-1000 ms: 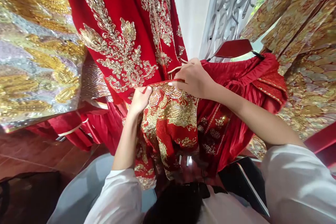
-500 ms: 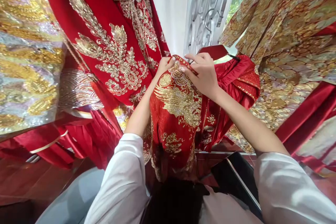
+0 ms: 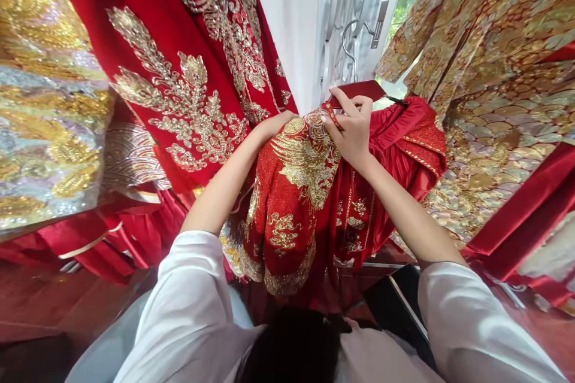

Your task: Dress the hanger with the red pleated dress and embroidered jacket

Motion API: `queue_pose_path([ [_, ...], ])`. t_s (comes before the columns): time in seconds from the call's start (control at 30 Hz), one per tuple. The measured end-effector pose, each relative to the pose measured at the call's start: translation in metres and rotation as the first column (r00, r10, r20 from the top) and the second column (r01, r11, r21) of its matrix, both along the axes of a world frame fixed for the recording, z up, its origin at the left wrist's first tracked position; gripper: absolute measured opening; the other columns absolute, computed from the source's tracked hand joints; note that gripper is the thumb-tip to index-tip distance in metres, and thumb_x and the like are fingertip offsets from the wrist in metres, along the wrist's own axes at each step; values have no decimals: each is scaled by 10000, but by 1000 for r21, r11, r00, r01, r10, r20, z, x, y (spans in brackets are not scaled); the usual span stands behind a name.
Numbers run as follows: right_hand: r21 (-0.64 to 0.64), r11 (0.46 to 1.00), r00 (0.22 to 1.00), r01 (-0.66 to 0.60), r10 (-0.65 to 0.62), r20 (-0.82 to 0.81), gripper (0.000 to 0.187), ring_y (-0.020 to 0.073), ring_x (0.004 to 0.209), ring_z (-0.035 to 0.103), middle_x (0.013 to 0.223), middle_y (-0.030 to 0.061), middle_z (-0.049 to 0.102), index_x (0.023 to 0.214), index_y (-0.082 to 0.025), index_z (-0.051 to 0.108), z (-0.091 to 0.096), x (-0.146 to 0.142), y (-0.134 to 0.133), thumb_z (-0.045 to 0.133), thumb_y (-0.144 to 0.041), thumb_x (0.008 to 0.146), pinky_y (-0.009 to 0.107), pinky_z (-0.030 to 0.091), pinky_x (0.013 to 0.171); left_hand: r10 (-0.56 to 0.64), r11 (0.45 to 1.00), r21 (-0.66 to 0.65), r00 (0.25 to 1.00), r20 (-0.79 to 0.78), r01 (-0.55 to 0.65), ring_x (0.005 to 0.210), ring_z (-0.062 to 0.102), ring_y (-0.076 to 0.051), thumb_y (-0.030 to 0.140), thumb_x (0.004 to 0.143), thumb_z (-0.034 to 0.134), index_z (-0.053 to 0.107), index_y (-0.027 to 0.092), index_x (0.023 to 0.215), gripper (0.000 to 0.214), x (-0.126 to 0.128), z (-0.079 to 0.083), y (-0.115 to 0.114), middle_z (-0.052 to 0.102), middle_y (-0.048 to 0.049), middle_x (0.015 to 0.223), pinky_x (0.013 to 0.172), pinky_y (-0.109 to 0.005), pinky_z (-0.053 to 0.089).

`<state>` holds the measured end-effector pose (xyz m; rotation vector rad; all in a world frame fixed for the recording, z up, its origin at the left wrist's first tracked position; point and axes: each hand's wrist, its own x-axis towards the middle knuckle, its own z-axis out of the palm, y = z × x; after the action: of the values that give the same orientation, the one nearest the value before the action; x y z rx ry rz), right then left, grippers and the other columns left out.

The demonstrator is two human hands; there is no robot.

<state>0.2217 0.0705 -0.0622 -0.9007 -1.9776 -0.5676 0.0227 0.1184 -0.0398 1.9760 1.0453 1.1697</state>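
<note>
A red garment with gold embroidery hangs in front of me, draped over a red hanger with a metal hook. My right hand pinches the garment's top edge just under the hanger, fingers closed on the cloth. My left hand is pushed in behind the garment's upper left side; its fingers are hidden by the fabric. Red satin lining bunches to the right of my right hand.
A red robe with gold sequin leaves hangs at left, a gold and silver brocade robe further left, and a gold brocade robe at right. A white ornate door stands behind. A dark flat object lies below.
Both hands lifted the embroidered garment from lower down up to the hanger. My left hand slid behind the cloth; my right hand shifted its pinch to the top edge.
</note>
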Motion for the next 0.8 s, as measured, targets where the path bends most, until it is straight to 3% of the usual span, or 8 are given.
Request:
queue_pose_path([
  [0.1, -22, 1000, 1000, -20, 20, -13, 363, 300, 1203, 347, 1431, 40, 418, 842, -196, 670, -4, 1, 7, 378, -392, 934, 579, 282, 997, -116, 974, -208, 987, -112, 91, 626, 621, -170, 354, 816, 586, 679, 87, 700, 306, -9, 15, -40, 624, -45, 620, 596, -267, 488],
  [0.2, 16, 999, 993, -43, 45, -112, 415, 289, 1234, 353, 1427, 17, 426, 797, -201, 662, -10, 0, 14, 345, -422, 948, 571, 291, 1024, -74, 994, -98, 967, -245, 52, 760, 635, -175, 423, 842, 540, 689, 110, 854, 347, -8, 22, -82, 670, -56, 773, 702, -281, 505],
  [0.3, 50, 998, 984, -39, 47, -170, 411, 267, 1293, 334, 1407, -7, 448, 769, -216, 647, -18, -5, 13, 338, -414, 955, 527, 294, 1070, 212, 970, 186, 916, -340, -156, 858, 617, -188, 400, 812, 587, 656, 145, 1000, 325, -1, 11, -111, 686, -57, 937, 819, -315, 491],
  [0.4, 52, 998, 982, -35, 44, -184, 378, 240, 1331, 318, 1382, -12, 476, 766, -228, 636, -28, -10, 4, 338, -356, 961, 476, 288, 1106, 572, 811, 376, 743, -347, -448, 925, 611, -253, 376, 808, 606, 605, 171, 1109, 364, 13, -13, -122, 677, -93, 1006, 860, -385, 480],
  [0.47, 59, 997, 972, -51, 63, -225, 372, 228, 1302, 364, 1356, -3, 505, 776, -230, 638, -35, -11, -2, 335, -335, 963, 457, 308, 1103, 685, 721, 433, 650, -329, -540, 1010, 597, -297, 363, 825, 596, 548, 176, 1198, 420, 25, -31, -123, 653, -126, 1085, 885, -414, 474],
  [0.57, 54, 996, 945, -76, 89, -314, 364, 213, 1196, 468, 1320, 12, 541, 837, -236, 652, -46, -8, -6, 324, -332, 965, 447, 376, 1053, 716, 679, 467, 652, -248, -567, 1155, 538, -314, 345, 857, 554, 434, 157, 1320, 514, 43, -53, -121, 564, -160, 1267, 965, -418, 447],
  [0.7, 41, 994, 926, -104, 112, -361, 359, 210, 1194, 501, 1296, 40, 562, 879, -227, 650, -54, 0, 0, 323, -351, 960, 459, 395, 1045, 652, 739, 346, 742, -155, -578, 1190, 520, -319, 380, 802, 612, 388, 136, 1355, 644, 48, -60, -117, 532, -174, 1312, 1005, -439, 427],
  [0.8, 11, 984, 907, -179, 169, -386, 375, 201, 1217, 513, 1284, 63, 574, 824, -206, 639, -52, 5, 2, 326, -365, 957, 433, 411, 1049, 422, 905, 90, 904, -68, -416, 1082, 594, -292, 433, 734, 668, 520, 131, 1236, 604, 31, -54, -113, 626, -151, 1183, 975, -444, 450],
])
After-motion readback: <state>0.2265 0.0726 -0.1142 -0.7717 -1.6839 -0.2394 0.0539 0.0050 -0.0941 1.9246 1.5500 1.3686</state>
